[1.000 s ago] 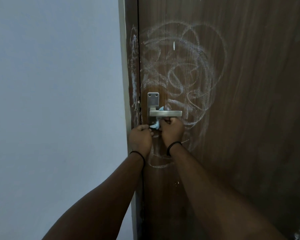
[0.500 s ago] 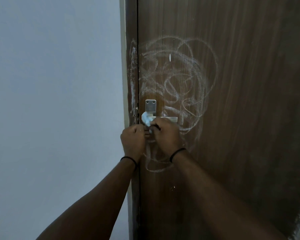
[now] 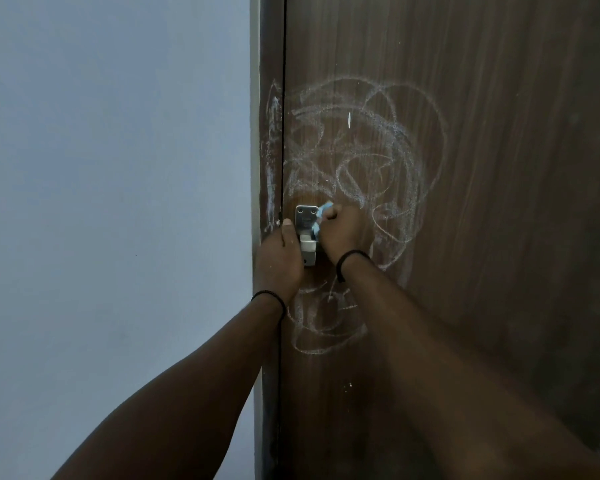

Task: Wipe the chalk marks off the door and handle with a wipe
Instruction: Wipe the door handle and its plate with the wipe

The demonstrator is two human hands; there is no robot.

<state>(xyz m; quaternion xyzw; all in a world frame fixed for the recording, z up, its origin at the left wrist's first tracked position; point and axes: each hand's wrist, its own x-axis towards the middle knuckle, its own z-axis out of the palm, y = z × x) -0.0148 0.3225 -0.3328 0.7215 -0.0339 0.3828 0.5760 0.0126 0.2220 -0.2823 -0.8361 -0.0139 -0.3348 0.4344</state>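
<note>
A dark brown wooden door carries looping white chalk marks above, beside and below its metal handle. More chalk streaks run down the door frame. My right hand grips a crumpled pale blue wipe and holds it against the top right of the handle's plate. The lever itself is hidden behind that hand. My left hand rests beside the handle on the door's edge, thumb up against the plate's left side; its fingers are out of sight.
A plain pale wall fills the left half of the view, meeting the door frame. Both forearms reach up from the bottom of the frame, each with a thin black band at the wrist.
My right hand has carried the wipe from under the lever up to the top of the handle plate. The left hand has shifted up alongside the plate.
</note>
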